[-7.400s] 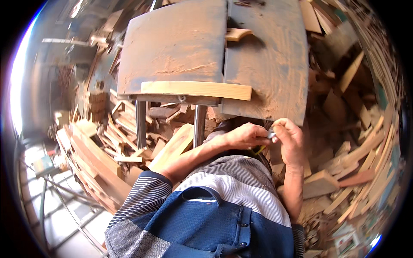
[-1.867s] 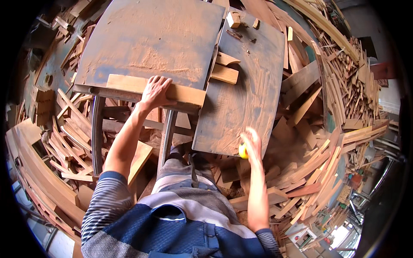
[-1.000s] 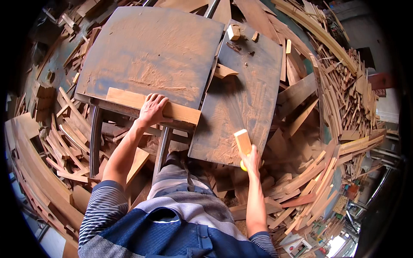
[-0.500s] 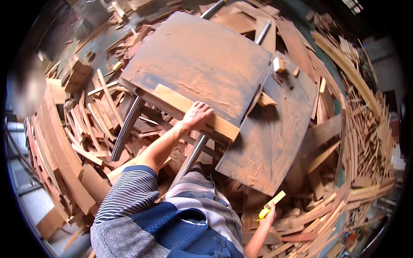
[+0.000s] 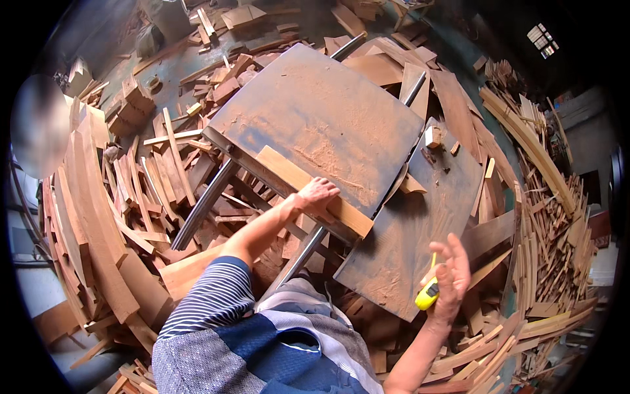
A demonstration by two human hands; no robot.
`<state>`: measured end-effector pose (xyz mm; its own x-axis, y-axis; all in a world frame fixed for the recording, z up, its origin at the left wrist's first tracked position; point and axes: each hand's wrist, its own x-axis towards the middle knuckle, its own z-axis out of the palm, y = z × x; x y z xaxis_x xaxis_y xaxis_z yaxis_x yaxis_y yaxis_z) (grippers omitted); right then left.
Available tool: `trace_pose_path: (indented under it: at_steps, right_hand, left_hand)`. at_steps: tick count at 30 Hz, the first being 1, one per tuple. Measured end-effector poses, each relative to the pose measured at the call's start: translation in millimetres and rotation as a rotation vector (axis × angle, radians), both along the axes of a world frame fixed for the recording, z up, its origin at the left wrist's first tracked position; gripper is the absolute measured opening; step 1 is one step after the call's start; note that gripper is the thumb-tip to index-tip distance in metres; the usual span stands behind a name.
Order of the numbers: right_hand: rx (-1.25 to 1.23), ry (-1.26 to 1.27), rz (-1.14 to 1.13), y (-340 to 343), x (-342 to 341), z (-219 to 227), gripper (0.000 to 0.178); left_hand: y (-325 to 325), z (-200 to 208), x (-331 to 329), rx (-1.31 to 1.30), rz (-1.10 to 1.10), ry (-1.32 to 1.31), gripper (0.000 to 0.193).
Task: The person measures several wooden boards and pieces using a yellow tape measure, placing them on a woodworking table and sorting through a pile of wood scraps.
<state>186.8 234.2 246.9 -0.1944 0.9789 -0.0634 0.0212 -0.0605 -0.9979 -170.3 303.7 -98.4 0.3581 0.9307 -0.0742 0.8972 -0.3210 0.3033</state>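
My left hand [image 5: 318,195] grips a pale wooden board [image 5: 285,167] that lies along the near edge of a sawdust-covered metal tabletop [image 5: 315,92]. Its fingers curl over the board's upper side. My right hand [image 5: 451,274] is raised over the lower right corner of the adjoining tabletop [image 5: 400,256]. In its palm sits a yellow tape measure [image 5: 426,295] with a dark patch, and a short yellow strip of its blade points upward. The upper fingers of that hand are partly spread.
Two metal rails [image 5: 207,203] stick out below the tabletop toward me. A small wood block [image 5: 433,136] and scraps lie on the adjoining surface. Long curved planks [image 5: 95,217] are stacked at the left, and heaps of offcuts [image 5: 551,236] fill the right.
My right hand has come up from the lower right with the tape measure, and the pale strip beside it no longer shows. My left hand stays on the board. The view has shifted slightly.
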Motion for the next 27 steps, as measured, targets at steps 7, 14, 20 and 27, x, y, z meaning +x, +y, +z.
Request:
trace_pose_path:
  at_steps: [7, 14, 20, 27]
  right_hand:
    - [-0.408, -0.238, -0.387, -103, 97, -142, 0.041]
    - [-0.739, -0.304, -0.601, -255, 135, -270, 0.033]
    - [-0.677, -0.387, -0.665, -352, 142, -312, 0.033]
    - [-0.664, -0.205, -0.841, -334, 127, -286, 0.030]
  left_hand:
    - [-8, 37, -35, -0.140, -0.005, 0.083, 0.096]
    - [-18, 47, -49, -0.062, 0.018, 0.026, 0.090]
    - [16, 87, -13, -0.114, -0.210, 0.002, 0.073]
    - [-3, 110, -10, -0.131, -0.303, 0.058, 0.032]
